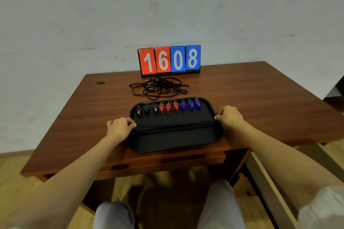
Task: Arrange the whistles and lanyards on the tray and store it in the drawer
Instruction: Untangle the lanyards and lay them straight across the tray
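A black tray [176, 143] lies near the front edge of the brown table. Along its far side stands a row of whistles: three black [147, 110], three red [168, 107], three blue [190, 104]. A black lanyard [175, 125] is stretched straight across the tray's middle. My left hand [120, 128] pinches its left end at the tray's left rim. My right hand [229, 117] pinches its right end at the right rim. A tangled heap of black lanyards [159, 87] lies on the table behind the tray.
A flip scoreboard [169, 60] reading 1608 stands at the table's back edge against the wall. A drawer front [163, 161] sits under the tabletop just below the tray. My knees are under the table. A small chip [101, 81] marks the back left.
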Action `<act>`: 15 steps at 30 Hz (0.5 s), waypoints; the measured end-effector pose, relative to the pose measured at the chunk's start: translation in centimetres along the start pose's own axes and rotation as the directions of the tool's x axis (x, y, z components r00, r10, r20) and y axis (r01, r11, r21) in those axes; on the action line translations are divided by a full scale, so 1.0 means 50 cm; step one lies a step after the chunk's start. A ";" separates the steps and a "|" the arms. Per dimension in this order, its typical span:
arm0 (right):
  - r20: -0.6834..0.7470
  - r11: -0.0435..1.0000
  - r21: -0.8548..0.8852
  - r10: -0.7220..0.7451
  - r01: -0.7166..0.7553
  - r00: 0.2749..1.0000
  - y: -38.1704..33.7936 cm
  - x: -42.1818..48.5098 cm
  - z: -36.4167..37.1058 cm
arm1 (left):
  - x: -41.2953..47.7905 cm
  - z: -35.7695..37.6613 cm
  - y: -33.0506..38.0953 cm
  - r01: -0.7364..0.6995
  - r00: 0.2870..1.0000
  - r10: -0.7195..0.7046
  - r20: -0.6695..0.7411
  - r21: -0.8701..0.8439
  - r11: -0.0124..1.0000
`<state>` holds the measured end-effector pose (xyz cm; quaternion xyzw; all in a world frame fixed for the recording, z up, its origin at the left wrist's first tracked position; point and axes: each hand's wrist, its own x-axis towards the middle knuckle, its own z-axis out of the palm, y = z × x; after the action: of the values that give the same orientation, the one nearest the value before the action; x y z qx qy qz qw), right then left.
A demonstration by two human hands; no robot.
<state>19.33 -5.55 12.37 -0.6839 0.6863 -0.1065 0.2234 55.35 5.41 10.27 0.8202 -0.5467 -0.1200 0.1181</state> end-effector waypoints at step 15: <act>-0.145 0.983 -0.155 -0.118 0.095 0.982 0.024 0.022 0.041 | -0.007 0.032 0.012 -0.059 0.995 0.078 -0.062 0.262 0.963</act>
<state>19.23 -6.25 9.83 -0.7240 0.6699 -0.1194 0.1128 54.19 5.42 8.99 0.8131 -0.5811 -0.0138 0.0333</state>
